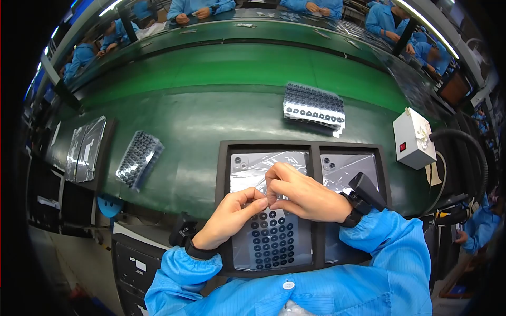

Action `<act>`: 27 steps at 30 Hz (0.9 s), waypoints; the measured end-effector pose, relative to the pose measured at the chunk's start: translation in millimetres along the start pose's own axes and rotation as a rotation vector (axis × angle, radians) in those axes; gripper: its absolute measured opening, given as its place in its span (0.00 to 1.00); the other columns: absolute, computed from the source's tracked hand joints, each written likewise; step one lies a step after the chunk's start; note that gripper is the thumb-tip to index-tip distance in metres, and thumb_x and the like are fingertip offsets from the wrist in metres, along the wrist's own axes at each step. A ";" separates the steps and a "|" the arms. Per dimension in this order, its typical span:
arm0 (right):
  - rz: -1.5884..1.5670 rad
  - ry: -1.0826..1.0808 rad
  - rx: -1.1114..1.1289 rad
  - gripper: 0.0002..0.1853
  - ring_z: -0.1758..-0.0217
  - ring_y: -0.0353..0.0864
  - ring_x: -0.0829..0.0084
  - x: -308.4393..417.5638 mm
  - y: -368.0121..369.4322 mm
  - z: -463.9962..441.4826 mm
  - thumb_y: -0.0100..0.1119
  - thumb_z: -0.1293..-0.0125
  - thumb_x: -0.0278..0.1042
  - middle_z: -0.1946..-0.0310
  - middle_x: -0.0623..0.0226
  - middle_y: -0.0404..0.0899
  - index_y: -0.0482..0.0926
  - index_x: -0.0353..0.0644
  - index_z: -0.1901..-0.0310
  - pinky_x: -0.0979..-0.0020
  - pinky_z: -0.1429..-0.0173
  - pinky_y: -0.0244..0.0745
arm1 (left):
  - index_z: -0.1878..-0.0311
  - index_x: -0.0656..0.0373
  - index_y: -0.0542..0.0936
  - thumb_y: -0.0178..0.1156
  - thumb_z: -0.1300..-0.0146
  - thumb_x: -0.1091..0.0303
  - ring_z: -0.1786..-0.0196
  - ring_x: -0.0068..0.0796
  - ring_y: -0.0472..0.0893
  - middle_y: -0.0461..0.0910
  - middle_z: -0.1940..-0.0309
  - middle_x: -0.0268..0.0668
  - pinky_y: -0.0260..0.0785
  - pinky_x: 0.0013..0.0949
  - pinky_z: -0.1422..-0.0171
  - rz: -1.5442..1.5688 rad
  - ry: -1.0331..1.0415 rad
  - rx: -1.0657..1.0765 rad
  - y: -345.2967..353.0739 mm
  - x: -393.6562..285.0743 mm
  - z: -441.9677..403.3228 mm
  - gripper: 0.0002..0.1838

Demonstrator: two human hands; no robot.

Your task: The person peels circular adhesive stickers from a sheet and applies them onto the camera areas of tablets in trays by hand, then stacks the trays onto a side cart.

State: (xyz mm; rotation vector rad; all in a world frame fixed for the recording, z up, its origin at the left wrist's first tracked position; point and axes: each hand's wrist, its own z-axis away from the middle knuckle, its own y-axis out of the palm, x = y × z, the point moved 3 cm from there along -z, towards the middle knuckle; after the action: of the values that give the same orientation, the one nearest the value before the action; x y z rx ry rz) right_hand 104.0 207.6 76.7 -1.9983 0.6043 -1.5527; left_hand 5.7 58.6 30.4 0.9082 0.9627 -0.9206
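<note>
My left hand (235, 214) and my right hand (300, 194) meet over the left compartment of a black foam tray (314, 145). Both have thumb and fingers pinched together, and what lies between the fingertips is too small to make out. Below them a sheet of black ring stickers (272, 239) rests on a film-covered grey device (253, 163). A second grey device (345, 167) with a camera bump lies in the right compartment, partly hidden by my right hand and wrist.
Stacked ring-sticker sheets (314, 109) lie beyond the tray, another bundle (139, 160) to the left. A white box (415, 138) with a red switch and black hose stands right. Wrapped devices (86, 150) lie far left. Co-workers in blue (200, 9) sit across the green belt (232, 66).
</note>
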 end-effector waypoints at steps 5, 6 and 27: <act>-0.055 -0.050 -0.199 0.07 0.47 0.70 0.55 -12.5 -26.6 -25.7 0.61 0.38 0.25 0.56 0.56 0.67 0.72 0.37 0.64 0.61 0.43 0.68 | 0.67 0.61 0.79 0.63 0.41 0.74 0.40 0.44 0.72 0.79 0.47 0.43 0.60 0.41 0.37 -0.999 0.728 -0.632 -22.9 -36.5 8.3 0.03; -0.062 -0.019 -0.231 0.06 0.48 0.69 0.55 -23.4 -26.1 -35.6 0.60 0.38 0.26 0.56 0.55 0.67 0.72 0.37 0.64 0.61 0.43 0.67 | 0.66 0.61 0.78 0.63 0.41 0.74 0.37 0.44 0.71 0.79 0.46 0.41 0.60 0.42 0.35 -1.074 0.705 -0.590 -26.1 -34.9 7.9 0.03; 0.246 0.036 -0.278 0.06 0.47 0.67 0.58 -73.5 30.9 -73.8 0.62 0.44 0.29 0.51 0.58 0.70 0.76 0.38 0.69 0.62 0.40 0.65 | 0.58 0.61 0.77 0.61 0.36 0.72 0.36 0.39 0.75 0.80 0.44 0.38 0.46 0.72 0.28 -1.266 0.590 -0.343 -18.8 -7.9 22.1 0.06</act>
State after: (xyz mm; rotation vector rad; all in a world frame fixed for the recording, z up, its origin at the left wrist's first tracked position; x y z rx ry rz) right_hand 14.1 220.9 17.1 -2.0039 1.0883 -1.4194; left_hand -8.2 33.9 40.4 0.1612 2.2333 -1.4693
